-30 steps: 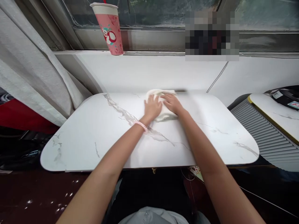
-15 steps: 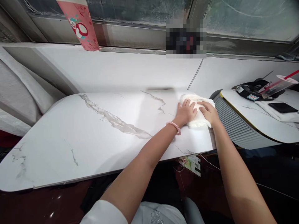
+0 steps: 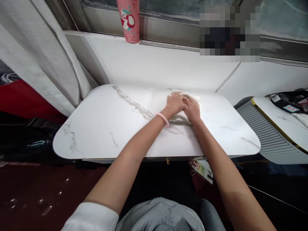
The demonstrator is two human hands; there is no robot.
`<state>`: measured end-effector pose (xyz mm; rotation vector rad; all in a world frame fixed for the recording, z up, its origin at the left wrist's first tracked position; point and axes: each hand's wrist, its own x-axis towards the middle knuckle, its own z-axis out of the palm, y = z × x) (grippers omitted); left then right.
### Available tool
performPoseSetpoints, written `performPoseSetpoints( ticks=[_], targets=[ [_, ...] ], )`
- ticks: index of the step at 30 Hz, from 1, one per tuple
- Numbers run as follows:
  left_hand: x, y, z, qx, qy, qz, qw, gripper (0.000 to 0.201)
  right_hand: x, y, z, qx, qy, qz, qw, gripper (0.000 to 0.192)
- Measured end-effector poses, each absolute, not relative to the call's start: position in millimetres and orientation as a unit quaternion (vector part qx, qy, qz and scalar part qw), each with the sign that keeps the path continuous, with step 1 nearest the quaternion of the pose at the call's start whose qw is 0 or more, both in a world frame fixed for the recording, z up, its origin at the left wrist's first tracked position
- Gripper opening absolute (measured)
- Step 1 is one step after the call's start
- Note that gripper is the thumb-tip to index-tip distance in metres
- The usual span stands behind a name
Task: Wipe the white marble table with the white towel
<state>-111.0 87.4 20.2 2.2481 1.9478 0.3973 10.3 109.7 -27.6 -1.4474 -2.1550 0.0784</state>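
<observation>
Cloth pinned flat on desk beneath both hands' spread fingers, left hand and right hand touching, equally near.

The white marble-patterned tabletop lies bare to the left of the person's left hand and to the right of the right hand; both stretches offer open passage. The two hands, side by side on a crumpled white cloth, occupy the rear middle. A white wall panel closes the far edge. A grey-white curtain hangs just beside the left rear corner. A ribbed grey unit stands just beside the right edge.
</observation>
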Motion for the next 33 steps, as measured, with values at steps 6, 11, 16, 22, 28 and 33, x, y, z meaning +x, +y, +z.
performPoseSetpoints(
  ticks=[6,11,16,22,28,33],
  targets=[
    [-264.5,46.9,5.9,0.671,0.727,0.147,-0.013,0.043,-151.6,80.7,-19.9,-0.502,-0.832,0.044,0.233,0.042],
    [-378.8,-17.2,4.7,0.634,0.763,0.126,-0.034,0.041,-256.3,23.8,-11.2,-0.407,-0.881,0.067,0.230,0.045],
    [-436.4,-86.1,3.8,0.595,0.780,0.182,-0.059,0.048,-311.9,-25.0,-5.6,-0.346,-0.914,0.062,0.202,0.046],
    [-390.7,-117.3,4.4,0.501,0.840,0.196,-0.065,0.061,-298.4,-27.7,-4.7,-0.257,-0.948,0.075,0.169,0.048],
    [-310.8,-95.8,9.9,0.465,0.870,0.159,-0.039,0.050,-241.2,-2.6,-2.3,-0.239,-0.961,0.083,0.108,0.051],
    [-220.6,-42.2,9.8,0.501,0.858,0.107,-0.031,0.039,-138.9,41.0,-2.4,-0.277,-0.950,0.103,0.100,0.050]
  ],
)
